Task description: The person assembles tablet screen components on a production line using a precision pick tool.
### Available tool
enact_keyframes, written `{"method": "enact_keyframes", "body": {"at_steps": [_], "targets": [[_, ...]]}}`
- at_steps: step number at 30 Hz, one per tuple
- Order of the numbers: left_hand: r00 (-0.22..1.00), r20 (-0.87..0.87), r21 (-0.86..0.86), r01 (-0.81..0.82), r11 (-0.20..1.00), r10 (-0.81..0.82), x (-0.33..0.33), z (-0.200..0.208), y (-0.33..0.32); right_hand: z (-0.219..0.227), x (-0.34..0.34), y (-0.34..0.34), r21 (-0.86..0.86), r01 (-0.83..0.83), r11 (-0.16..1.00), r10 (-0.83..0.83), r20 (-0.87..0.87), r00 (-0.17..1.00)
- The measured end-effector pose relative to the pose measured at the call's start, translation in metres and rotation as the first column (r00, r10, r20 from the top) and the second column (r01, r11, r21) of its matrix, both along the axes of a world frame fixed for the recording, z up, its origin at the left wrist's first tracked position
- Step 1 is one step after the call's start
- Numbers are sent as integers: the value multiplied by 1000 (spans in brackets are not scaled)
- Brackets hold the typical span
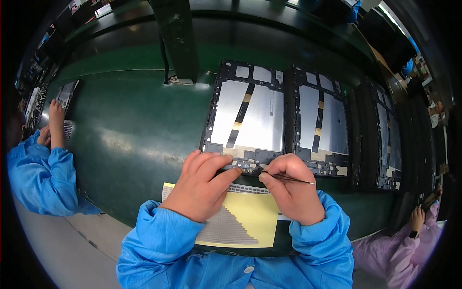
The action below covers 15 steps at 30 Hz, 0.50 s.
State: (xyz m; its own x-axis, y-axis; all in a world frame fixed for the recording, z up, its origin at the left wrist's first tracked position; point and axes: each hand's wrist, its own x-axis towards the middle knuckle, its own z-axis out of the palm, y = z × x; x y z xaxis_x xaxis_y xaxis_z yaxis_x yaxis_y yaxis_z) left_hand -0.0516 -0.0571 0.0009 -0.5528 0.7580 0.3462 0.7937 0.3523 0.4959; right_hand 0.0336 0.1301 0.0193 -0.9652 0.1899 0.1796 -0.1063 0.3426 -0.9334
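Note:
In front of me lies a black tablet frame (pixel 248 115) with a silver back plate and a dark ribbon cable with tan tape running across it. My left hand (pixel 202 180) rests its fingers on the near edge of this frame, thumb and forefinger apart. My right hand (pixel 291 185) pinches a pair of thin dark tweezers (pixel 293 179), their tip at the small parts along that edge. What the tip touches is too small to make out. Under my wrists lies a yellow backing sheet (pixel 255 212) with rows of small grey stickers, partly covered by my left hand.
A second tablet frame (pixel 322 115) lies just right of the first, with stacks of more frames (pixel 387 135) beyond. A dark green post (pixel 178 43) rises from the green table (pixel 130 115). One co-worker in a blue sleeve (pixel 43 173) sits left, another in a pink sleeve (pixel 394 250) right.

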Motion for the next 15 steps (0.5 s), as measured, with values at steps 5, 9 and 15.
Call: {"method": "enact_keyframes", "body": {"at_steps": [5, 9, 15], "targets": [[1000, 3, 5, 10, 1000, -10, 0, 2, 0, 2, 0, -1, 52, -13, 999, 11, 36, 999], [999, 14, -11, 40, 999, -40, -1, 6, -1, 3, 2, 1, 89, -7, 996, 7, -1, 1000], [991, 126, 90, -56, 994, 44, -5, -2, -4, 4, 9, 5, 152, 6, 988, 10, -99, 995]]}}
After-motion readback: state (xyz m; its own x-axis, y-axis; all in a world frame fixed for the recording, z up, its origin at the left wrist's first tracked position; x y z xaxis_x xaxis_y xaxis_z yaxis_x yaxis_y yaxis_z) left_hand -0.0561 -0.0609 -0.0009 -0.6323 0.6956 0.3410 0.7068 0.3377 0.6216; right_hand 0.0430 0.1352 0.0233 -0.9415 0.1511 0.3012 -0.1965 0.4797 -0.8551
